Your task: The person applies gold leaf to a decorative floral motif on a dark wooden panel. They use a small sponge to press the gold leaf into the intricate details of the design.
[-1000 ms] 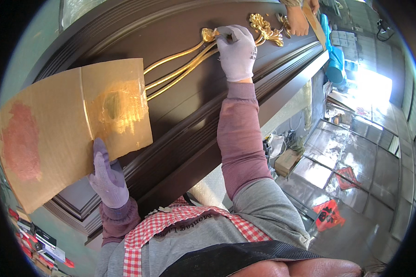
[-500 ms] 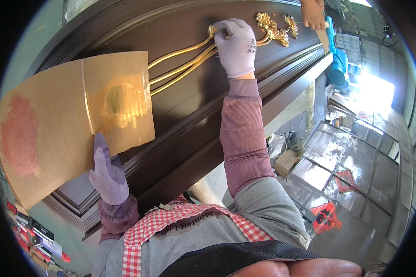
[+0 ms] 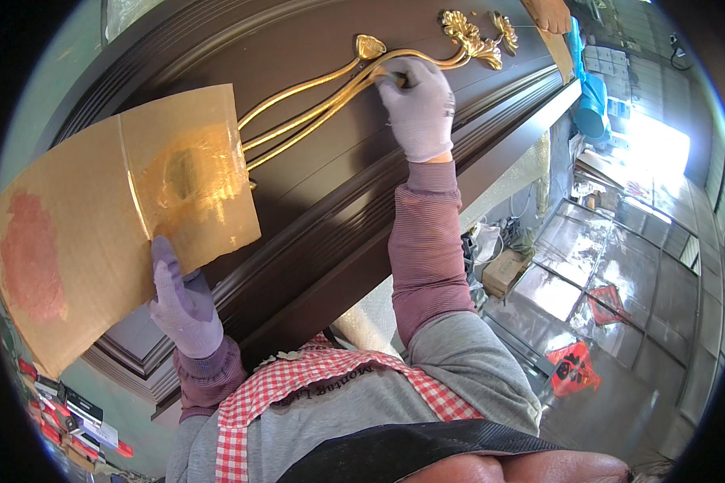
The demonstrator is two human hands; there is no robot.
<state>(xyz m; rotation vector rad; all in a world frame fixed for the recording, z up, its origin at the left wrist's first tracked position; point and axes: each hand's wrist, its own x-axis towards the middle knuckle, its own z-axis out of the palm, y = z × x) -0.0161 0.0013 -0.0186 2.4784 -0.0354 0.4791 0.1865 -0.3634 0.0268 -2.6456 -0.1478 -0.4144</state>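
My left hand [image 3: 187,310], in a pale lilac glove, grips the lower edge of a piece of cardboard [image 3: 97,173], thumb on its face. The cardboard bears a wet-looking gold paint patch [image 3: 189,177] and a dull red patch [image 3: 31,258]. My gloved right hand [image 3: 417,109] is closed in a pinch at the curved gold stems [image 3: 298,125] of a raised ornament on a dark brown panel [image 3: 322,185]. What its fingers hold is hidden. Left of that hand, a gold bud [image 3: 370,47] tops one stem; gold leaves and petals [image 3: 475,40] lie farther right.
Another person's hand [image 3: 549,14] holds a cardboard piece [image 3: 557,52] at the panel's far right, near a blue object [image 3: 590,113]. A cardboard box [image 3: 503,272] stands on the shiny floor by red bags [image 3: 573,369]. Boxes and red items [image 3: 80,423] lie at lower left.
My right hand has moved down from the bud to the stems just below, uncovering the bud. The cardboard in my left hand has shifted slightly left. The other person's hand has shifted slightly.
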